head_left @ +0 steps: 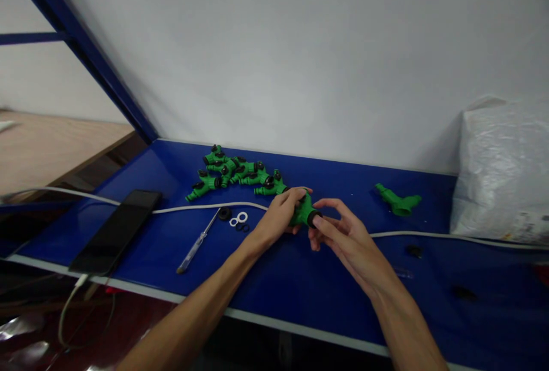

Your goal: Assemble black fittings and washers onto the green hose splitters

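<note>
A green Y-shaped hose connector (305,209) is between my two hands, above the blue tabletop. My left hand (279,215) is wrapped around its body and hides part of it. The fingers of my right hand (343,232) close on the black collar (314,218) at the connector's right end, the thumb pressing against it. Just beyond my left hand lies a group of similar green connectors (257,175) with black fittings. Beside my left forearm are white sealing rings (242,217), thin black rings (242,227) and a thicker black ring (224,214).
A clear-handled screwdriver (195,250) and a black phone (118,232) lie at left. A white cable (201,207) crosses the table. Rightward are a bare green connector body (398,202), small black parts (414,251) and a large plastic-wrapped bag (501,171). A white wall stands behind.
</note>
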A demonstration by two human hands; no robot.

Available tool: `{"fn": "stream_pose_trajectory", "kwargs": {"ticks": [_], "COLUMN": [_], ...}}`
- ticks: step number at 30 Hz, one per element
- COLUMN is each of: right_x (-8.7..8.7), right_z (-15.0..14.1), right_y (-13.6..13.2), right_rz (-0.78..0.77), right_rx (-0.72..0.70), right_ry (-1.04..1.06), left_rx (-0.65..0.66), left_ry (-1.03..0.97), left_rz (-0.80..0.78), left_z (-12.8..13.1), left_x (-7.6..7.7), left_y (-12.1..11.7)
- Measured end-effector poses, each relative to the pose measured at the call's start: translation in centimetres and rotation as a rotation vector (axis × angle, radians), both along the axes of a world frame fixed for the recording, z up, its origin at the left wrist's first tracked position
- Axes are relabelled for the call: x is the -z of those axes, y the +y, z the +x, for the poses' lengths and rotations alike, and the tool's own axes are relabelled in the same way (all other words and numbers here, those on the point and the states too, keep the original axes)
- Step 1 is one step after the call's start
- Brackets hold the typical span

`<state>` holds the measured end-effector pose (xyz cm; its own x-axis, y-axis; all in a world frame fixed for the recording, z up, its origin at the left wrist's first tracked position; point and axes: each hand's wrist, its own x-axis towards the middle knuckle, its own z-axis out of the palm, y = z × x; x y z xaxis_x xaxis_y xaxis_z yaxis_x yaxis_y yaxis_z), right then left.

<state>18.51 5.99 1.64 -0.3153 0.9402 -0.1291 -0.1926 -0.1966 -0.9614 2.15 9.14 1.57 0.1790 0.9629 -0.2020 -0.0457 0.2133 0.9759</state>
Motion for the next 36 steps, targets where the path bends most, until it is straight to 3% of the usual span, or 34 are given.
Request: {"fn": "stream_pose_trajectory", "kwargs": {"ticks": [8,14,26,30,36], "right_x": [0.1,-0.2,0.4,0.5,0.0], "right_z": [0.0,-0.5,-0.5,-0.6,-0.8], "right_y": [0.0,-0.2,-0.2,-0.2,0.0], "right_rz": [-0.045,-0.064,-0.059,-0.047,0.011], "right_rx": [0.014,0.018,0.029,0.052,0.205], "right_ry": [0.055,0.140,0.130,0.122,0.108], "left_rx": [-0.020,-0.115,-0.142,-0.125,-0.099], "left_ry": [0.003,0.025,0.097,0.102,-0.098], "left_rz": [0.067,0.105,0.272,0.261,0.184], "left_z": [0.2,0.3,0.2,0.2,0.4], "left_x": [-0.1,-0.2,0.5,0.6,1.1], "left_y": [-0.2,0.0,-0.4,-0.5,0.3]}}
